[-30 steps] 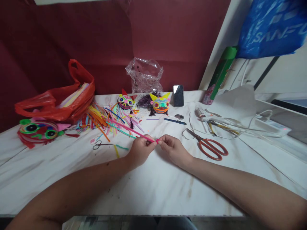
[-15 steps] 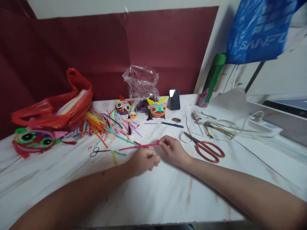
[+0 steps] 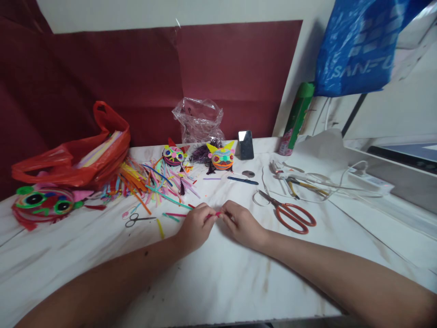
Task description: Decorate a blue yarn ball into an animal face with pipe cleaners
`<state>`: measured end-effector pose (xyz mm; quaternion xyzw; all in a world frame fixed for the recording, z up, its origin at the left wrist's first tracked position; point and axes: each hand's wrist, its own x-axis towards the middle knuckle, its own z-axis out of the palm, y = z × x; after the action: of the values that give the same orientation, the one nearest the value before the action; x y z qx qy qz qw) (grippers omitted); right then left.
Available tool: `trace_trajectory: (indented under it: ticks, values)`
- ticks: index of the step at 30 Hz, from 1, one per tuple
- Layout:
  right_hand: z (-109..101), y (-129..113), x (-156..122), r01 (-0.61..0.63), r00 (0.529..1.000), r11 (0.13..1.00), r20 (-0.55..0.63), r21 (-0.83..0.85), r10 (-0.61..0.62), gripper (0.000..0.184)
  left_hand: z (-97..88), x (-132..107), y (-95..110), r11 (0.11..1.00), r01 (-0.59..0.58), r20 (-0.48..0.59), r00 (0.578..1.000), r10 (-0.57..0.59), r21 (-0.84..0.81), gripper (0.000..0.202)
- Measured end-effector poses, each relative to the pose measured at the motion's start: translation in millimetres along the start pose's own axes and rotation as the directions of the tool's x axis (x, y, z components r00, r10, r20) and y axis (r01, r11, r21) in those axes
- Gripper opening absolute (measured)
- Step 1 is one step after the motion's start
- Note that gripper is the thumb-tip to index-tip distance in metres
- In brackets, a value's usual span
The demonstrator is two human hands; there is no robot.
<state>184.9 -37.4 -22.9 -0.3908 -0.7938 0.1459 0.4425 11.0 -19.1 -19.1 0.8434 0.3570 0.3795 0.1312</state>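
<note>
Both hands meet above the marble-patterned table (image 3: 218, 287), pinching a pink pipe cleaner (image 3: 175, 214). My left hand (image 3: 198, 228) is closed on it, and the strip's long end sticks out to the left behind that hand. My right hand (image 3: 242, 223) grips the short end, its fingertips nearly touching those of the left. Small scissors (image 3: 136, 220) lie left of my left hand, beside a short yellow piece (image 3: 160, 228). To the right of my right hand rest large scissors with red-orange handles (image 3: 293, 216).
Loose pipe cleaners (image 3: 136, 182) spill from a red plastic bag (image 3: 85, 157). Colourful animal-head ornaments (image 3: 222, 157) stand at the back, and a larger one (image 3: 43, 202) at left. A phone (image 3: 246, 145), a green spray can (image 3: 297, 119), pliers (image 3: 292, 187) and a power strip (image 3: 370, 181) are behind.
My left hand has risen and closed on the pink pipe cleaner close to my right fingertips. Less of the strip now shows on the left. The view has shifted slightly.
</note>
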Motion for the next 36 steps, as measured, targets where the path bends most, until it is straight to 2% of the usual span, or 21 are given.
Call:
trace_trajectory:
  ticks: [3,6,9,13,17,23,29,32,34,36]
  values:
    - [0,4,0,0.038,0.998,0.997,0.059,-0.066,-0.034,0.016,1.0,-2,-2,0.997,-0.024,0.029,0.999,0.021,0.074,0.015]
    - [0,6,0,0.049,0.995,0.997,0.085,-0.057,-0.045,0.016,2.0,-3,-6,0.994,-0.051,0.060,0.997,0.045,0.099,0.013]
    - [-1,3,1,-0.039,0.998,0.997,0.055,0.061,0.035,0.016,1.0,-2,-5,0.997,-0.052,0.020,0.999,0.051,0.054,0.013]
    - [0,-3,0,-0.132,0.991,0.970,0.042,0.203,0.127,0.016,-2.2,-1,3,0.999,0.000,-0.078,0.997,-0.004,-0.048,0.012]
    - [3,-6,-3,-0.121,0.993,0.969,0.014,0.215,0.121,0.018,-4.1,0,8,0.997,-0.007,-0.087,0.996,0.000,-0.080,0.011]
    - [5,-5,-5,-0.173,0.985,0.963,0.009,0.206,0.175,0.018,-2.9,-1,8,0.995,0.041,-0.074,0.996,-0.048,-0.092,0.011]
    - [0,-4,-3,-0.103,0.994,0.987,0.045,0.126,0.098,0.018,0.2,-2,5,0.994,0.080,-0.011,0.997,-0.081,-0.075,0.013]
    - [-4,-1,1,0.024,0.994,1.000,0.106,0.020,-0.026,0.019,3.5,-3,0,0.992,0.115,0.060,0.992,-0.112,-0.046,0.013]
    - [-6,1,4,0.112,0.979,0.994,0.170,-0.012,-0.108,0.018,5.1,-3,-4,0.995,0.094,0.085,0.992,-0.092,-0.016,0.012]
    - [-7,3,5,0.145,0.966,0.989,0.214,0.010,-0.144,0.018,5.0,-3,-6,0.999,0.047,0.097,0.994,-0.047,-0.006,0.012]
